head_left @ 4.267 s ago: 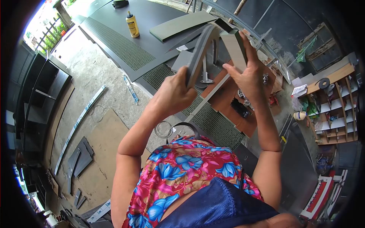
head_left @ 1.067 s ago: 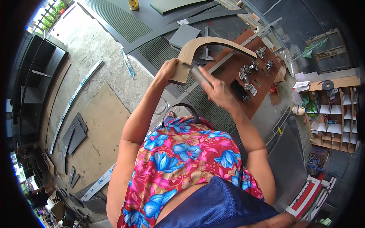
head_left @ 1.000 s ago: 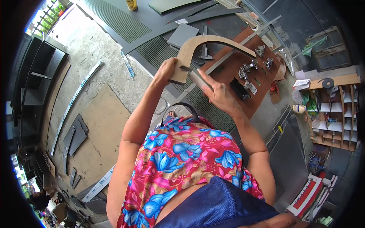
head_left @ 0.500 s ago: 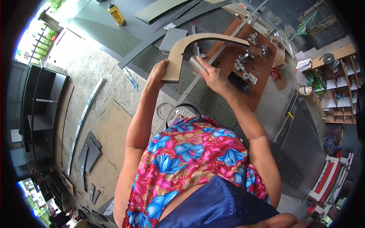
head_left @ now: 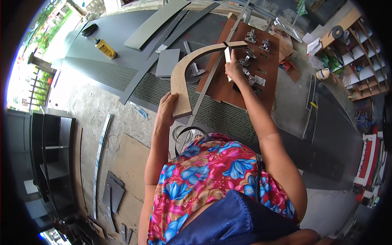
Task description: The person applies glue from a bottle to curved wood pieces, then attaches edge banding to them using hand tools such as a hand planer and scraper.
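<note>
My left hand (head_left: 166, 108) grips the wide lower end of a curved wooden piece (head_left: 182, 75), which arcs up and away to the right. The piece is held over the workbench, its broad end toward me and its narrow end at the far right. In my right hand (head_left: 234, 71) is a pale, flat hand tool (head_left: 228, 56), gripped by its lower part. The upper end of this tool meets the piece near its narrow tip, where a small dark part (head_left: 225, 44) shows. I cannot tell the tool's exact kind.
Several metal hinges (head_left: 251, 36) lie on a brown board (head_left: 232, 92). A yellow bottle (head_left: 105, 48), a grey square panel (head_left: 167, 62) and long grey strips (head_left: 157, 24) lie on the bench. Black shelving (head_left: 52, 151) stands left, a pigeonhole shelf (head_left: 363, 61) right.
My right hand with the flat tool has moved up along the curve, from its inner side to near the narrow tip. The wooden piece is turned more upright, and the camera view has shifted.
</note>
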Demonstrator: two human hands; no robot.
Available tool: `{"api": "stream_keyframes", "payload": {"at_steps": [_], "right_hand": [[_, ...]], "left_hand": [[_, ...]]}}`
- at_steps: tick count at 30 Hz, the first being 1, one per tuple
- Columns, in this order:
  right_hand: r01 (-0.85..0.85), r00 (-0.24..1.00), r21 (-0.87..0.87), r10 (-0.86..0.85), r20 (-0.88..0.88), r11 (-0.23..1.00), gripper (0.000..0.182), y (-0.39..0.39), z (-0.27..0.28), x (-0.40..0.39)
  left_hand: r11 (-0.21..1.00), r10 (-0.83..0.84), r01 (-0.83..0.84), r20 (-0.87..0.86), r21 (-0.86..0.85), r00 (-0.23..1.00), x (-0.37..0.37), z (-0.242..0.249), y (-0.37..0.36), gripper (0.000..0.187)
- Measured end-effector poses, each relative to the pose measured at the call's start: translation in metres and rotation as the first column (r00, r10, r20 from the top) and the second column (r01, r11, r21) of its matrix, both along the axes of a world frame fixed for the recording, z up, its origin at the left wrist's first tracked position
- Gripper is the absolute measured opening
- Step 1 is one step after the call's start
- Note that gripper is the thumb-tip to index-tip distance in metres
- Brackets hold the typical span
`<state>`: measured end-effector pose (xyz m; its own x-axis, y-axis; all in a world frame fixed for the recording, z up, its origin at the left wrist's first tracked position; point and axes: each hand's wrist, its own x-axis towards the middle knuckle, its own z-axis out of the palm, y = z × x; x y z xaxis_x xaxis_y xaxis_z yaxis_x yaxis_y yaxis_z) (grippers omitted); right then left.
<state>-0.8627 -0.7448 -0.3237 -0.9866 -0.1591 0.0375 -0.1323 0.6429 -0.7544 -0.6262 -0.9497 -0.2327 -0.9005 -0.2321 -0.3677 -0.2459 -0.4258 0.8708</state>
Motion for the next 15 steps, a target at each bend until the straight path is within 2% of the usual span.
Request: {"api": "stream_keyframes", "payload": {"at_steps": [1, 3, 6, 9, 10, 11, 13, 15], "right_hand": [[0.059, 0.998, 0.071, -0.061, 0.035, 0.996, 0.073, 0.005, 0.005, -0.008], [0.121, 0.991, 0.206, -0.105, -0.088, 0.971, 0.077, 0.016, -0.009, -0.027], [0.175, 0.984, 0.282, -0.171, -0.041, 0.943, 0.076, 0.019, -0.016, -0.038], [0.074, 0.997, 0.206, -0.077, 0.007, 0.976, 0.075, -0.003, 0.001, -0.008], [0.083, 0.959, 0.222, -0.017, -0.284, 0.971, 0.07, -0.015, -0.006, 0.004], [0.096, 0.834, 0.237, 0.052, -0.549, 0.967, 0.065, -0.025, -0.017, 0.012], [-0.079, 0.948, 0.155, 0.122, -0.294, 0.985, 0.062, -0.028, -0.026, 0.009], [-0.03, 0.928, 0.178, 0.093, -0.361, 0.984, 0.06, -0.021, -0.025, -0.003]], "left_hand": [[1.0, -0.007, 0.007, -0.013, 0.002, 1.0, 0.0, 0.0, 0.004, 0.03], [1.0, -0.016, 0.016, -0.04, 0.006, 0.999, 0.001, 0.0, 0.01, 0.032], [0.999, -0.04, 0.038, -0.078, -0.021, 0.996, 0.001, 0.008, 0.021, 0.036], [0.998, -0.05, 0.044, -0.125, -0.05, 0.991, 0.0, 0.015, 0.031, 0.037], [0.997, -0.057, 0.051, -0.122, -0.052, 0.991, 0.0, 0.019, 0.032, 0.037], [0.997, -0.065, 0.058, -0.12, -0.054, 0.991, 0.0, 0.023, 0.033, 0.037], [0.998, -0.066, 0.066, -0.085, 0.004, 0.994, -0.001, 0.03, 0.032, 0.037], [0.998, -0.048, 0.05, -0.08, 0.032, 0.996, 0.0, 0.031, 0.031, 0.036]]}}
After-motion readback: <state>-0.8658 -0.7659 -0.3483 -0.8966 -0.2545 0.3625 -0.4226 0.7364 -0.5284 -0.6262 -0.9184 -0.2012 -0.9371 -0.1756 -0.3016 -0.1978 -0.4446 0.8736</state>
